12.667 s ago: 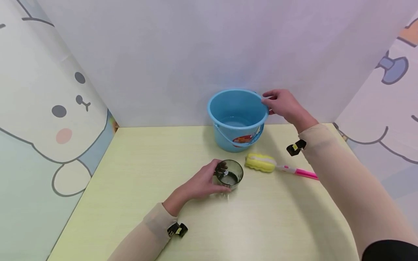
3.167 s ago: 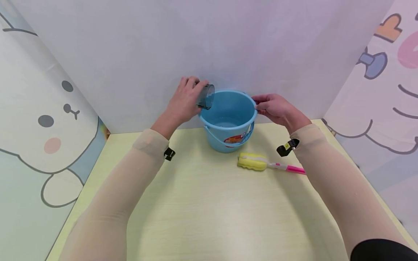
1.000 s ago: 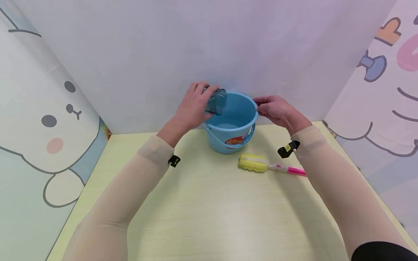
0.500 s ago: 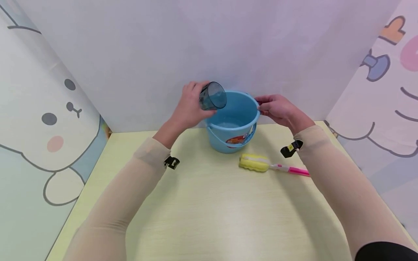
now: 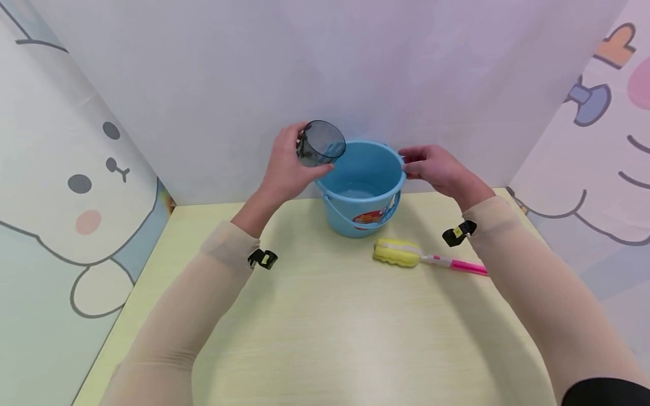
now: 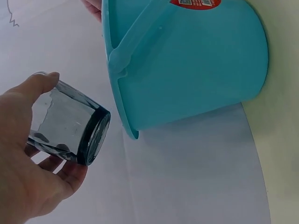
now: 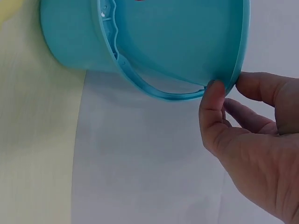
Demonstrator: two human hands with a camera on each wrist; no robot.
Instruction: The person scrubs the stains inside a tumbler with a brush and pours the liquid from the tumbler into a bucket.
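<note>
My left hand point(image 5: 291, 163) grips a dark see-through glass point(image 5: 321, 144) at the upper left of the blue bucket's rim. In the head view the glass leans with its mouth facing up and towards the camera. The left wrist view shows its thick base and some drops or wet marks on its wall; the glass point(image 6: 70, 119) stands apart from the bucket point(image 6: 196, 65). My right hand point(image 5: 437, 169) holds the right side of the rim of the bucket point(image 5: 350, 217) between thumb and fingers. A little liquid seems to lie on the bucket's floor.
A brush point(image 5: 398, 252) with a yellow sponge head and pink-and-white handle lies on the pale table point(image 5: 325, 327), in front of the bucket; my right sleeve hides its handle's end. A white wall sheet point(image 5: 228, 101) hangs close behind, with cartoon panels on both sides.
The glass stood on the table earlier, then was raised and tipped over the bucket's left rim. Over the last second it has turned back mouth-up and shifted left. The right hand stays at the rim.
</note>
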